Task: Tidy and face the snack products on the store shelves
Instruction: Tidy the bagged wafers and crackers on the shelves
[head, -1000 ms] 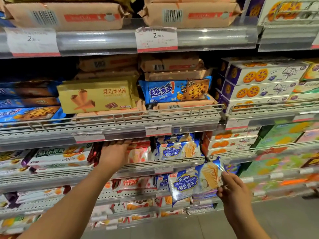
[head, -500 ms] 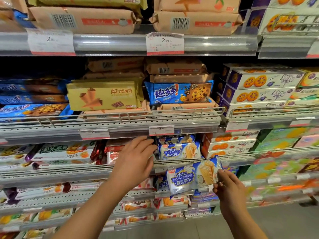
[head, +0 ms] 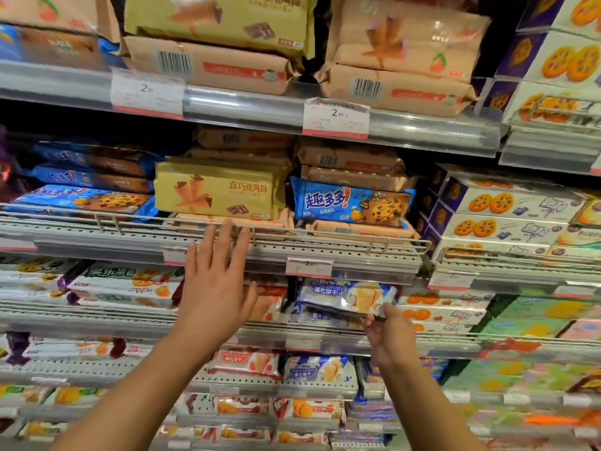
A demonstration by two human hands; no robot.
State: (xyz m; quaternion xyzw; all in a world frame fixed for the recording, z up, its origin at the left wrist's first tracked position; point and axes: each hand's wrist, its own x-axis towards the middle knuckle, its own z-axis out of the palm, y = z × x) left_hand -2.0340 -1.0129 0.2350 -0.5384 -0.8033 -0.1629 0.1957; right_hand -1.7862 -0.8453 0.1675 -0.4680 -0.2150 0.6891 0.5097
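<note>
Right hand: your right hand (head: pixel 387 333) is pinching the blue wafer pack (head: pixel 348 296) at its lower right corner, thumb and fingertips closing on the wrapper edge.
Wafer pack: you are holding it flat and slightly tilted at the mouth of the shelf row below the wire rail (head: pixel 325 234), just in front of other blue wafer packs; whether it is touching them is hard to tell, as the frame is blurring there.
How it handles: it is looking light and thin, with a glossy film that is likely slippery, and the wafers inside are probably brittle, so a corner pinch is risking a twist or a drop.
Where to hold: you are better off taking it along the long edges, or supporting it from beneath, not squeezing the middle.
Left hand: your left hand (head: pixel 216 281) is spread wide with straight fingers, holding nothing, its fingertips reaching up near the wire rail.
Shelf above: the yellow cone pack (head: pixel 218 190) and the blue cookie pack (head: pixel 351 203) are sitting face out behind the rail, resting on tan packs (head: pixel 354 229); these soft wrappers are likely sliding easily.
Further up: more tan packs (head: pixel 396 89) are lying with barcodes facing out, behind a price tag (head: pixel 335 118).
</note>
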